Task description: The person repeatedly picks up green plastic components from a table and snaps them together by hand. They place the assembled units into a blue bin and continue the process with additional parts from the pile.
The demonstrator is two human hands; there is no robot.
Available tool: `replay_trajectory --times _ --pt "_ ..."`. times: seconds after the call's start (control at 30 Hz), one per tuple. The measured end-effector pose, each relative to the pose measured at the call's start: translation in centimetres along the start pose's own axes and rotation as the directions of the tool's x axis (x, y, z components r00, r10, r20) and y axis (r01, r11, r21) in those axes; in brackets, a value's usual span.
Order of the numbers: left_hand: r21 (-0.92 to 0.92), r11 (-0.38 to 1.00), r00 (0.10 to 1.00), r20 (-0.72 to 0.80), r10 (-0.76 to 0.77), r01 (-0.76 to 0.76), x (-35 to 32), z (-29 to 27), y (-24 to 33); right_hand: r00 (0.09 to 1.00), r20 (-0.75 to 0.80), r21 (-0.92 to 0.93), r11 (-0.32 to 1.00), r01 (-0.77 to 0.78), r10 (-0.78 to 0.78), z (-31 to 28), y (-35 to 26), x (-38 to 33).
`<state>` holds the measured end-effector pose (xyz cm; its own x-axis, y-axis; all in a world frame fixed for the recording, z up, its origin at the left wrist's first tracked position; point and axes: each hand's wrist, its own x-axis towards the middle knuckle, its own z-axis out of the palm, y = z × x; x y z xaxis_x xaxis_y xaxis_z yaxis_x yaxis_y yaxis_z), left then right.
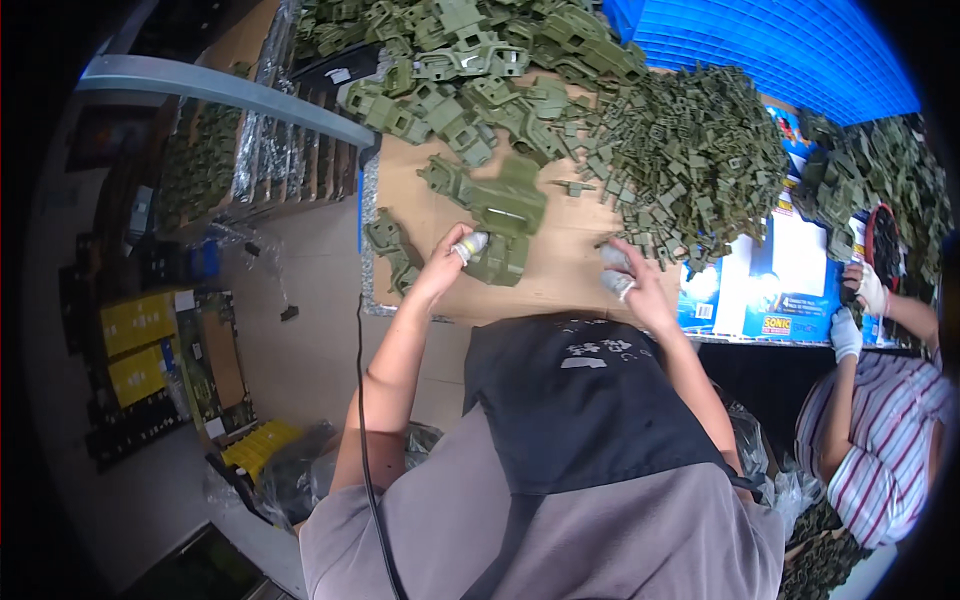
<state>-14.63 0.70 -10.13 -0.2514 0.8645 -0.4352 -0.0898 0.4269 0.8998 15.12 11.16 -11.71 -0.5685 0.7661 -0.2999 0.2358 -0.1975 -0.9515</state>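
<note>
At frame centre, my left hand [447, 262] pinches a flat olive-green plastic bracket [500, 240]; my right hand [630, 280] fingers close on small olive-green plastic clips [690, 170].

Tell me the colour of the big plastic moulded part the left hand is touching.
Olive green big plastic moulded part, clearest in the head view.

Single head-worn fisheye view, steeply downward, close over the cardboard-topped worktable [560, 285], edges bent toward the rim.

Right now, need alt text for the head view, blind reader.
A person's left hand holds an olive-green plastic part on a cardboard-covered table, while the right hand reaches into a heap of small green clips. Another person's gloved hands work at right.
</note>
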Motion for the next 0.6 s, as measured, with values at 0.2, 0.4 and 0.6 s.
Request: replay_trajectory --times 0.2,0.4,0.6 --pt "0.614 0.766 0.975 0.029 0.221 -0.191 -0.6 4.9 1.7 0.770 0.173 -0.771 0.401 0.494 -0.615 -0.7 -13.3 -2.5" --pt "0.845 0.417 0.921 0.200 0.335 -0.335 -2.5 8.1 7.5 0.918 0.366 -0.731 0.657 0.182 0.153 0.2 -9.7 -0.2" --pt "-0.152 0.948 0.955 0.057 0.289 -0.278 -3.5 10.8 2.8 0.954 0.015 -0.020 0.954 0.299 -0.299 3.9 -3.9 -0.9"
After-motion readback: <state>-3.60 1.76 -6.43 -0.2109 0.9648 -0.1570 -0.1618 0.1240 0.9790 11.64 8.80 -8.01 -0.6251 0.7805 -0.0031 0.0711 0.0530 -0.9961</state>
